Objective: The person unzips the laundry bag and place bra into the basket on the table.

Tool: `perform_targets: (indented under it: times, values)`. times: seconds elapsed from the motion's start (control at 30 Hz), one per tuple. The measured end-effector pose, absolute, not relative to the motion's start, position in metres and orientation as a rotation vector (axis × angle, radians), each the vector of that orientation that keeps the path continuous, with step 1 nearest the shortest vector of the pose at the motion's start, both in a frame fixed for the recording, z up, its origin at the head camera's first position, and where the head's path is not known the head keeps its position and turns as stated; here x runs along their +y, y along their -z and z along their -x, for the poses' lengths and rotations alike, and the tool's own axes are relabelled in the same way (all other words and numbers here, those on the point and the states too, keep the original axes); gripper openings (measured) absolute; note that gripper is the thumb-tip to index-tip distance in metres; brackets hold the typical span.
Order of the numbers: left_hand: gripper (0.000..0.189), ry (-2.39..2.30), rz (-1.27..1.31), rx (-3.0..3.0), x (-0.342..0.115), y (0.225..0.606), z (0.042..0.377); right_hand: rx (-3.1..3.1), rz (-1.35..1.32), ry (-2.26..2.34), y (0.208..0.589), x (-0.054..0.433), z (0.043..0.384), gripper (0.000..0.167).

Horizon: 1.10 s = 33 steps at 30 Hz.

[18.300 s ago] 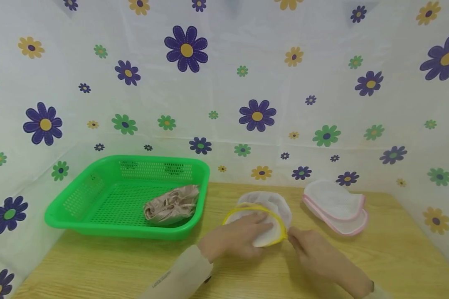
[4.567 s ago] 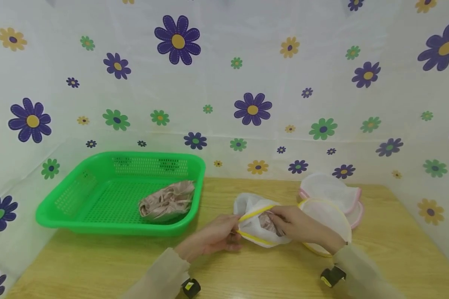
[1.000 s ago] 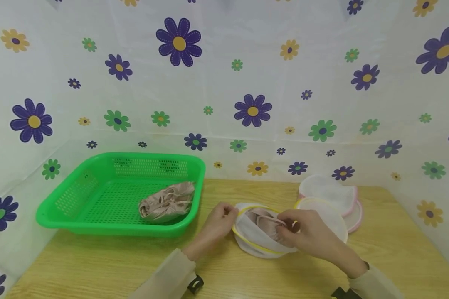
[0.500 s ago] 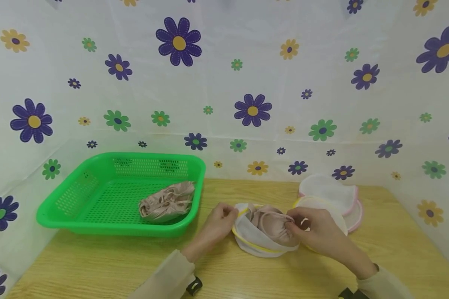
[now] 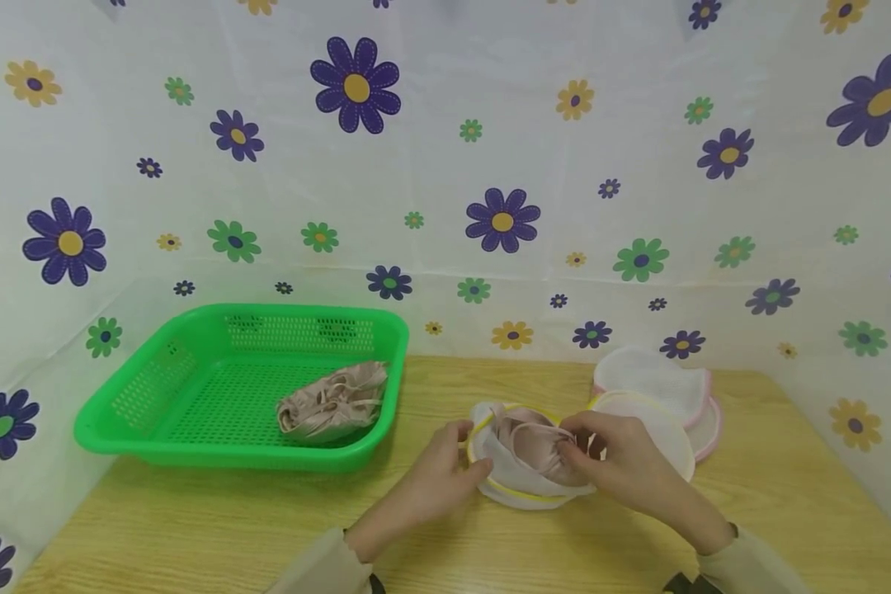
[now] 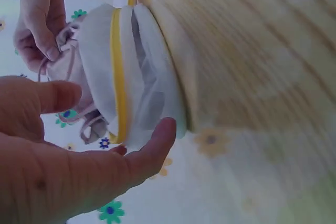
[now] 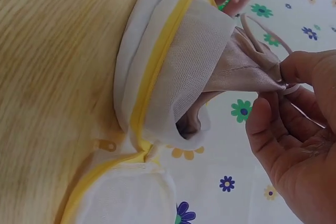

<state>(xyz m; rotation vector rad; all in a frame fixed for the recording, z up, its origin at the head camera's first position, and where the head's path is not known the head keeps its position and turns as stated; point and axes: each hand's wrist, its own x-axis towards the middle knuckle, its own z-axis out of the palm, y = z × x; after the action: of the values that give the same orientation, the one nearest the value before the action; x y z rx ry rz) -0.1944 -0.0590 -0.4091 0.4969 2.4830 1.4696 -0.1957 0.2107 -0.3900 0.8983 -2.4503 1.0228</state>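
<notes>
A round white mesh laundry bag (image 5: pixel 523 487) with yellow trim sits mid-table, its lid (image 5: pixel 642 417) folded back to the right. A beige satin bra (image 5: pixel 538 445) lies partly inside the bag, with cups and straps showing above the opening. My right hand (image 5: pixel 631 462) pinches the bra's edge between thumb and fingers, plain in the right wrist view, where the bra (image 7: pixel 247 66) rises out of the bag. At the bag's left rim is my left hand (image 5: pixel 438 478), thumb and fingers spread apart; in the left wrist view these fingers (image 6: pixel 157 140) pinch nothing.
A green plastic basket (image 5: pixel 230 458) stands at the left, with a rolled beige satin garment (image 5: pixel 334 404) inside it. Another white mesh bag (image 5: pixel 653 379) with pink trim lies at the back right, partly under the yellow-trimmed lid. A flowered sheet (image 5: pixel 445 165) hangs behind the wooden table (image 5: pixel 267 528).
Earlier the bag was flat and my hands were at its trim; later the bra was in it. Over the last second the bra was lifted, then lowered slightly, and my left fingers spread off the rim.
</notes>
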Motion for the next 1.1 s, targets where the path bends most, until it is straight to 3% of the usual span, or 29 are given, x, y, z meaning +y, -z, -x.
perform_targets:
  times: [0.13, 0.6, 1.1]
  values:
    - [0.063, -1.259, -0.622, 2.619, -0.071, 0.399, 0.179, -2.391, -0.933, -0.976, 0.387, 0.21, 0.199, 0.018]
    - [0.022, -1.039, -0.784, 2.882, -0.13, 0.366, 0.148, -2.341, -0.99, -0.973, 0.387, 0.199, 0.208, 0.017]
    - [0.021, -1.105, -0.753, 3.115, -0.157, 0.361, 0.153, -2.365, -1.091, -0.856, 0.377, 0.149, 0.261, 0.018]
